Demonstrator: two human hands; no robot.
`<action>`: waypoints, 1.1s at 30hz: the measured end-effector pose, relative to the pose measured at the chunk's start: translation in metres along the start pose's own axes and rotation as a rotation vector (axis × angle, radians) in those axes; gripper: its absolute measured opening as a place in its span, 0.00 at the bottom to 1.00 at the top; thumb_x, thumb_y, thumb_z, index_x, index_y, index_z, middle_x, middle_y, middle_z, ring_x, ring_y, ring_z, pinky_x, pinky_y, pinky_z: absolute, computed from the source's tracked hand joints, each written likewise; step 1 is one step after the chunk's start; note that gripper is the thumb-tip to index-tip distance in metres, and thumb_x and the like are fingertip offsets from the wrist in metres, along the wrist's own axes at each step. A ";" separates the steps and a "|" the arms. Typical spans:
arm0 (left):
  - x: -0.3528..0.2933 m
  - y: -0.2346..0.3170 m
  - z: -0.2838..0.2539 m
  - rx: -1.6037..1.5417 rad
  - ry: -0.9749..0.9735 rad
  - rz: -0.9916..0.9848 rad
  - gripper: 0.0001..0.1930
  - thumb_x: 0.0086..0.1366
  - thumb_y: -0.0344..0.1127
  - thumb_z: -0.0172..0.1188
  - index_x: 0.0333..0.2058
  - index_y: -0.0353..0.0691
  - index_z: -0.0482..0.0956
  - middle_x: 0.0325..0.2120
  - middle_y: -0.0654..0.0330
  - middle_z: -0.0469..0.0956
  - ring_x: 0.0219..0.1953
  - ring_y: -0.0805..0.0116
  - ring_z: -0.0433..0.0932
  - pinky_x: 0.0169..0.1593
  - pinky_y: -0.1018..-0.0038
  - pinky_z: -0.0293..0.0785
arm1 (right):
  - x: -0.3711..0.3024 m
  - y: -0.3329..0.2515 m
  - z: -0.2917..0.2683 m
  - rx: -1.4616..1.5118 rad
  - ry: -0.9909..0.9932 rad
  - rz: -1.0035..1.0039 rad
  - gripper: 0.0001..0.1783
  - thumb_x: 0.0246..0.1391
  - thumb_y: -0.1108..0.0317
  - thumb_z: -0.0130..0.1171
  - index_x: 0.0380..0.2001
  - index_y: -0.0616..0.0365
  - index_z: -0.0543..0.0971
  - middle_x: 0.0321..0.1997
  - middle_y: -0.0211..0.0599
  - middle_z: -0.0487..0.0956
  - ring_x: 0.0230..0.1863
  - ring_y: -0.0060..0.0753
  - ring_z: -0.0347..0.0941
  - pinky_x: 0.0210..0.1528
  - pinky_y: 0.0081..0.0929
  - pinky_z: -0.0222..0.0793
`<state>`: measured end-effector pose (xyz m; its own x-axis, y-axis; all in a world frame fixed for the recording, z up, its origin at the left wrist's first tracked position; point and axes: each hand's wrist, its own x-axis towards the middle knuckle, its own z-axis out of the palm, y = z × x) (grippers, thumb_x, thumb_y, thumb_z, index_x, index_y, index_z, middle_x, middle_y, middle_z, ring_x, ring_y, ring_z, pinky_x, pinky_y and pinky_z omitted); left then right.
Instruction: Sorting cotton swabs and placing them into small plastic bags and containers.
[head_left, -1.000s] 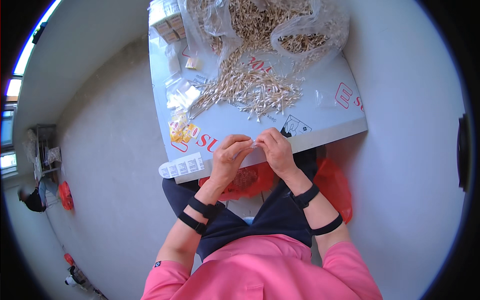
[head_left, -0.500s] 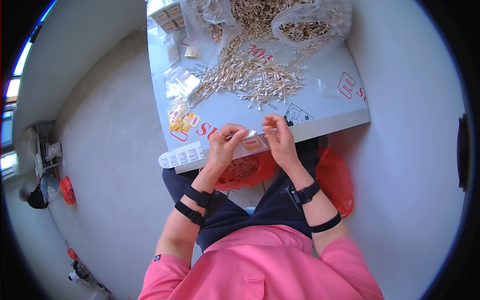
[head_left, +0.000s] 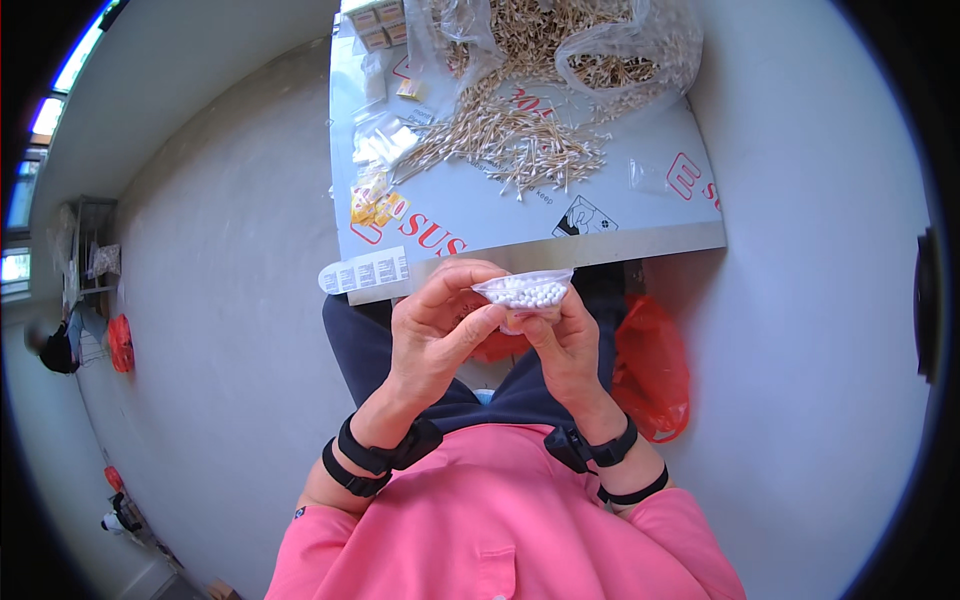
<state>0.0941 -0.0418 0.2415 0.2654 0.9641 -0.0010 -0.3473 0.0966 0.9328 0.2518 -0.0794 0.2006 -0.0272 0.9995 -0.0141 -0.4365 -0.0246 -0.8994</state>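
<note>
Nearest, below the hands, spreads the pink shirt (head_left: 480, 500). Above it, a small clear packet of cotton swabs (head_left: 525, 290) sits between the two hands, its white tips facing up. The left hand (head_left: 435, 335) grips its left end, thumb in front and fingers curled; the right hand (head_left: 568, 355) closes on its right end, thumb on the near face. The packet is just off the near edge of the table (head_left: 470, 200). A red bag (head_left: 650, 375) hangs to the right of the dark trousers (head_left: 360, 345). On the tabletop, a strip of labels (head_left: 365, 271) lies nearest, then yellow packages (head_left: 375, 208), clear pouches (head_left: 385, 143), loose swabs (head_left: 530, 150), and, farthest, stacked boxes (head_left: 375, 22).
</note>
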 end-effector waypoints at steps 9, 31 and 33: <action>-0.030 0.034 0.008 0.116 0.018 -0.215 0.07 0.65 0.27 0.63 0.40 0.30 0.82 0.38 0.59 0.80 0.35 0.77 0.80 0.38 0.80 0.78 | -0.028 -0.004 0.005 -0.166 -0.051 -0.054 0.11 0.62 0.71 0.60 0.47 0.60 0.74 0.43 0.29 0.77 0.44 0.16 0.73 0.46 0.17 0.71; -0.062 0.017 0.001 0.272 -0.159 -0.112 0.11 0.61 0.25 0.67 0.43 0.32 0.81 0.42 0.59 0.76 0.42 0.74 0.78 0.46 0.78 0.77 | -0.041 -0.066 0.006 -0.547 -0.058 -0.065 0.06 0.51 0.76 0.69 0.31 0.62 0.80 0.32 0.32 0.77 0.30 0.22 0.73 0.31 0.20 0.69; -0.067 0.015 0.004 0.272 -0.121 -0.079 0.09 0.62 0.23 0.65 0.41 0.33 0.82 0.41 0.58 0.76 0.43 0.73 0.78 0.47 0.77 0.78 | -0.044 -0.062 0.009 -0.529 -0.021 -0.083 0.06 0.52 0.75 0.68 0.30 0.62 0.80 0.31 0.30 0.76 0.30 0.19 0.71 0.31 0.19 0.68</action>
<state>0.0745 -0.1055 0.2572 0.3927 0.9183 -0.0501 -0.0720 0.0850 0.9938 0.2725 -0.1217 0.2607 -0.0321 0.9970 0.0699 0.0753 0.0721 -0.9945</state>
